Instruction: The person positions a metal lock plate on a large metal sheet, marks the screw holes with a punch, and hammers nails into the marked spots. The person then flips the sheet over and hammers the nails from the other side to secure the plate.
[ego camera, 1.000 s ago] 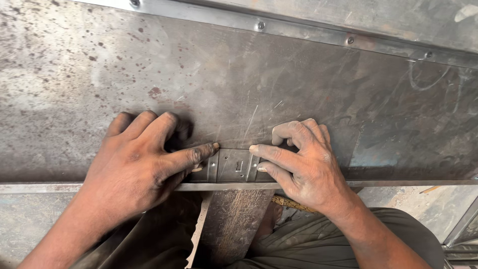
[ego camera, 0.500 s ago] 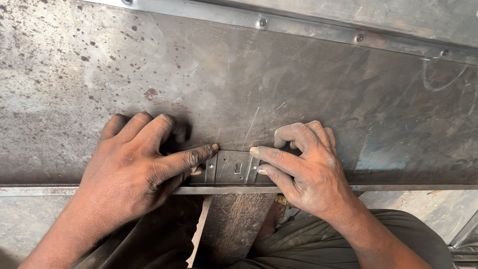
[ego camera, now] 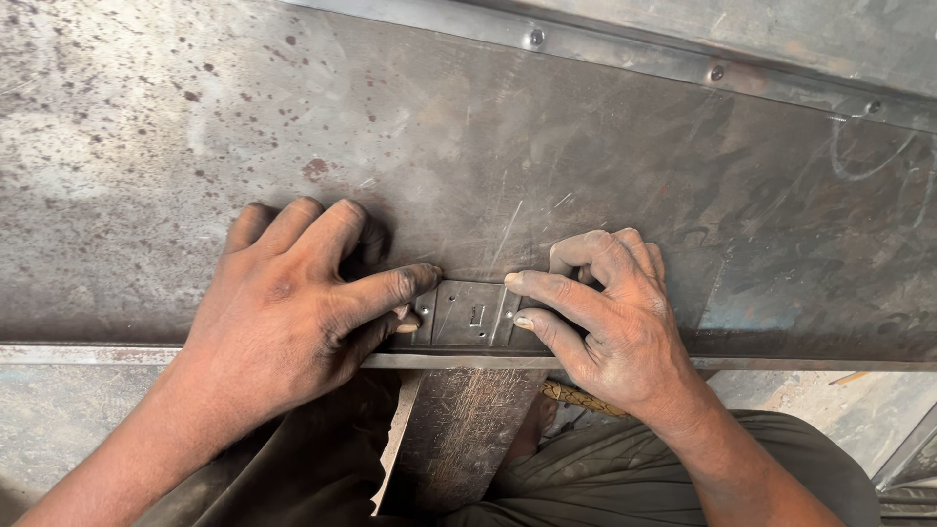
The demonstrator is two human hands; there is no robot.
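A small flat metal plate [ego camera: 470, 314] with small holes and a slot lies on a large stained steel sheet [ego camera: 468, 156], close to its near edge. My left hand [ego camera: 293, 303] rests on the sheet, its index finger and thumb pressing the plate's left end. My right hand [ego camera: 610, 317] presses the plate's right end with index and middle fingertips, the other fingers curled. Both hands are dusty. Neither hand lifts the plate; it stays flat on the sheet.
A metal strip with bolts [ego camera: 683, 68] runs along the sheet's far edge. The near edge is a folded lip [ego camera: 117, 353]. Below it stands a worn metal bar [ego camera: 459, 429], and my knees in dark cloth [ego camera: 605, 478] show underneath.
The hands and plate keep the same hold. The view has shifted very slightly; nothing else has moved.
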